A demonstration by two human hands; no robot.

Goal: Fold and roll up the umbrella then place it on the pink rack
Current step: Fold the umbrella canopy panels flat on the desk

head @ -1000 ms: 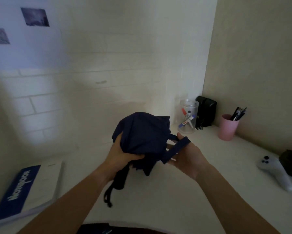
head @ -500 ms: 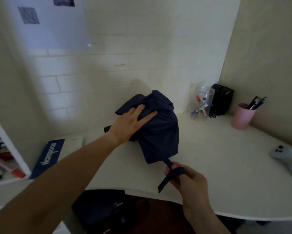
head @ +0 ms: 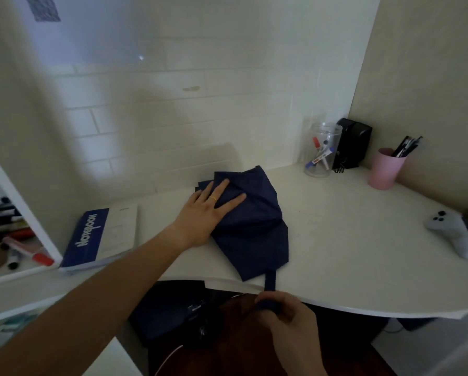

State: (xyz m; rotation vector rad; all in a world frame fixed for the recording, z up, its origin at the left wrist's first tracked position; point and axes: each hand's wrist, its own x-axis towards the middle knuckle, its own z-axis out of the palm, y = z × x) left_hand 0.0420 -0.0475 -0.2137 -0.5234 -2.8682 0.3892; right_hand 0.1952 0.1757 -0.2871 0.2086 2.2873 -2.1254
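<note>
On white desk [head: 349,240]: navy folding umbrella [head: 252,226], lying flat. Left hand [head: 205,213]: fingers spread straight, pressing canopy. Right hand [head: 289,318]: beyond desk edge, pinching closure strap [head: 270,280], pulled taut.

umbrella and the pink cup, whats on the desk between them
In the head view, the clear jar of markers stands toward the back between the umbrella and the pink cup; otherwise only bare white desk shows.

The blue cover band of the notebook [head: 98,236] reads "NOTEBOOK" in white.
</note>
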